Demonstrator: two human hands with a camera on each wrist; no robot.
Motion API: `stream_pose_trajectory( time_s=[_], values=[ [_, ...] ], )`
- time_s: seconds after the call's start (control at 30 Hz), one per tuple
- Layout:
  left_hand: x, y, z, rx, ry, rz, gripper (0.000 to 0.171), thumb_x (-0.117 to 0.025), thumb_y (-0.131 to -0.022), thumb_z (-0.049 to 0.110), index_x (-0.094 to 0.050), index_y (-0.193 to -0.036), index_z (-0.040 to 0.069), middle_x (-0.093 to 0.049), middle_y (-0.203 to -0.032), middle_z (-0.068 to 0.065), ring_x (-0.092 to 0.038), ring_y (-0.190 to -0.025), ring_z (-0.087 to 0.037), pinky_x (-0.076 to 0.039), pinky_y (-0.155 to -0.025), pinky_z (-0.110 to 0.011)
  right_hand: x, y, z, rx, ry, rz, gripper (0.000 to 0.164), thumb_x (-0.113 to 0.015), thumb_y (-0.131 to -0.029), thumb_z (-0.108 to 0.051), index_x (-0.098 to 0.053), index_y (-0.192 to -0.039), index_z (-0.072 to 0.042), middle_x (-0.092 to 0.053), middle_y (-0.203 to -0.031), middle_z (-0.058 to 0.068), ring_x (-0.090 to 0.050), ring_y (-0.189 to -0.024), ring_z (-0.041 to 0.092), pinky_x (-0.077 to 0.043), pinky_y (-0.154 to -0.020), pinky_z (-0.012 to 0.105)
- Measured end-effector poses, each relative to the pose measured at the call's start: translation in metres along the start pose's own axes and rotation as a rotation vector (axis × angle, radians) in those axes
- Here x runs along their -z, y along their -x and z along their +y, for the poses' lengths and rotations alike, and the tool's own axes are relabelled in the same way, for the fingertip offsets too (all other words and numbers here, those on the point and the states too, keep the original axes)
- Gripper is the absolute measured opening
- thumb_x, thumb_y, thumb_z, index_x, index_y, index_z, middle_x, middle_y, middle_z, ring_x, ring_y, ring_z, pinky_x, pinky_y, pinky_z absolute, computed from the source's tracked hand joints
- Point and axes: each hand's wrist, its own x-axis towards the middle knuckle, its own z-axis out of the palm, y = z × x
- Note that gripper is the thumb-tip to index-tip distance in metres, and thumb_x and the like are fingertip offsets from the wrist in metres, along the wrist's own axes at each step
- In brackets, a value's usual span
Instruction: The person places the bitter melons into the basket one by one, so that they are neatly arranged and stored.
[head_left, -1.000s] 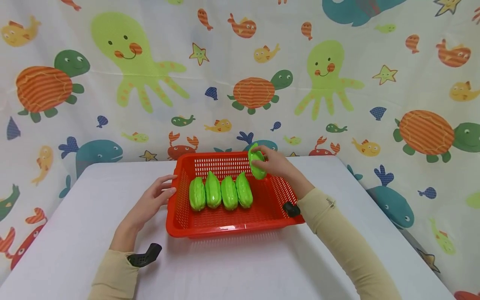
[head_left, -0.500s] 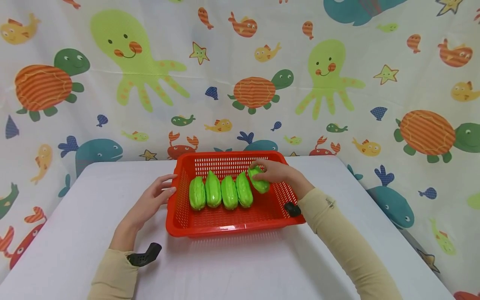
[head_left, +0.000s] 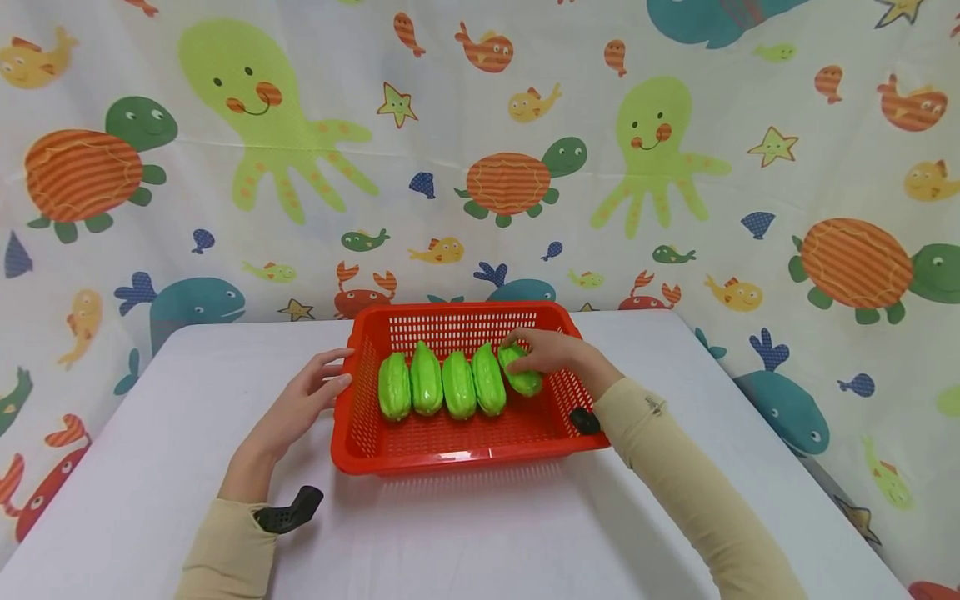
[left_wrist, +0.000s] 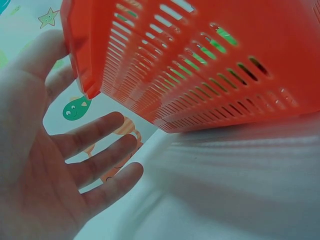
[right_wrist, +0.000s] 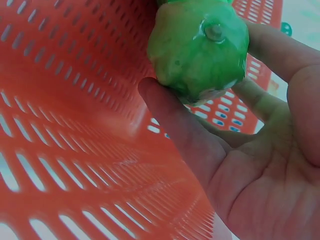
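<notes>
My right hand [head_left: 546, 350] holds a glossy green ribbed gourd [head_left: 520, 372] between thumb and fingers, low inside the red plastic basket [head_left: 450, 457]. In the right wrist view its rounded end [right_wrist: 200, 50] with a small stub faces the camera. Several similar gourds [head_left: 426, 381] lie side by side in a row to its left, long sides together. At the basket's left side, my left hand [head_left: 309, 390] has its fingers spread and loosely extended. Two of its digits reach the rim [left_wrist: 80, 55] in the left wrist view, the others stay apart from the wall.
The basket stands on a white-covered table [head_left: 465, 533], with slotted walls all round. Behind the table hangs a curtain [head_left: 442, 100] printed with sea animals. A black wrist device [head_left: 584, 420] on the right arm sits close to the basket's right wall.
My right hand has lowered the gourd from above the basket's back right rim into the basket, beside the right end of the row. My left hand has stayed at the left rim.
</notes>
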Motion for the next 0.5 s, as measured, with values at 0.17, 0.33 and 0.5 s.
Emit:
stream_pose_trajectory(
  time_s=[0.17, 0.33, 0.5],
  values=[
    [0.0003, 0.0003, 0.0, 0.0, 0.002, -0.003, 0.065, -0.053, -0.098, 0.047, -0.028, -0.152, 0.022, -0.037, -0.149, -0.02, -0.046, -0.127, -0.04, -0.05, -0.094, -0.051, -0.0028, -0.0024, 0.0009, -0.014, 0.003, -0.02, 0.043, -0.069, -0.091, -0.028, -0.055, -0.13, -0.018, -0.053, -0.128, 0.01, -0.052, -0.111, 0.026, -0.053, -0.09, 0.037],
    [0.0003, 0.0005, 0.0002, 0.004, -0.001, -0.004, 0.065, -0.053, -0.098, 0.047, -0.028, -0.152, 0.022, -0.037, -0.148, -0.021, -0.046, -0.127, -0.041, -0.05, -0.094, -0.052, -0.0051, -0.0022, 0.0017, -0.051, 0.017, -0.032, 0.042, -0.07, -0.09, -0.027, -0.056, -0.13, -0.021, -0.054, -0.124, 0.009, -0.051, -0.111, 0.026, -0.053, -0.09, 0.038],
    [-0.0005, 0.0004, 0.0006, 0.003, -0.001, -0.001, 0.065, -0.053, -0.098, 0.048, -0.028, -0.152, 0.022, -0.037, -0.148, -0.021, -0.046, -0.127, -0.041, -0.05, -0.094, -0.052, -0.0053, -0.0016, 0.002, -0.053, 0.04, -0.041, 0.045, -0.07, -0.091, -0.027, -0.055, -0.133, -0.019, -0.054, -0.123, 0.009, -0.053, -0.108, 0.025, -0.053, -0.089, 0.036]
  ],
)
